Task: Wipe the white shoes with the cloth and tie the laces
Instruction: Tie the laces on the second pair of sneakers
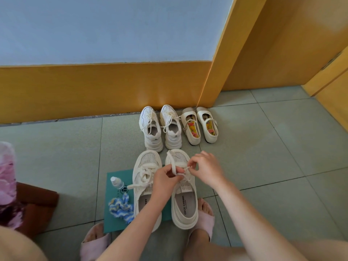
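**Both hands on the lace of the right-hand shoe**

The person looks down at a pair of white shoes standing side by side, toes pointing away, on a teal mat (pixel 114 223) laid on the grey tiled floor (pixel 263 147). Both hands work over the shoe on the person's right (pixel 185 210), whose insole carries printed lettering.

The left hand (pixel 165 178) has its fingers curled and pinches a loop of the flat white lace (pixel 174 166), which rises up and arcs over the toe of that shoe. The right hand (pixel 206 169) is close beside it, fingers bent, its fingertips pinching another part of the same lace just above the tongue. The two hands almost touch.

The other shoe of the pair (pixel 145 202) stands just to the left, partly crossed by the left forearm. Its lace sits in a bow over the tongue, with one end trailing off toward the mat.

The cloth (pixel 121 207), a crumpled blue and white piece, lies on the mat just beside that left-hand shoe, held by neither hand. A small clear bottle (pixel 117 182) lies near it on the same mat.

Farther off, against the yellow skirting (pixel 94 87), stand a pair of white sneakers (pixel 170 129) and a pair of cream strap shoes (pixel 190 127) with patterned insoles. The person's feet, in pink slippers (pixel 204 221), rest on the floor near the heels of the two shoes.
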